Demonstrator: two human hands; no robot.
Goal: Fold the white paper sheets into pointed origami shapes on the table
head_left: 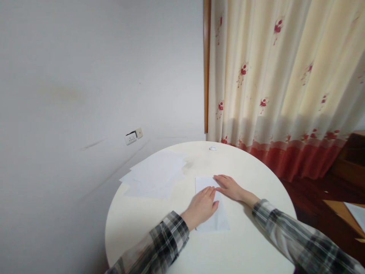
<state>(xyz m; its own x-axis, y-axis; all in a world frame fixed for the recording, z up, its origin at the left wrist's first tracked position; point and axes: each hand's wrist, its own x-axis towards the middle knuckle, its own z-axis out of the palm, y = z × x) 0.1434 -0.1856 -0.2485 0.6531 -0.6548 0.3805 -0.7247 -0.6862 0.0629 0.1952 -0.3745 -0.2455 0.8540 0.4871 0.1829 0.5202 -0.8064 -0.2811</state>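
Note:
A folded sheet of white paper lies flat on the round white table. Across its middle rests my left hand, palm down, its fingers stretched toward the paper's right side. My right hand lies flat at the paper's upper right edge, fingers extended. The two hands nearly meet at the fingertips. Neither hand grips the sheet; both press on it from above. Part of the paper is hidden under my left hand and wrist.
Several loose white sheets overlap at the table's far left. A small crumpled piece of paper sits near the far edge. Beyond are a wall with a socket and a long floral curtain. A wooden surface with paper stands at the right.

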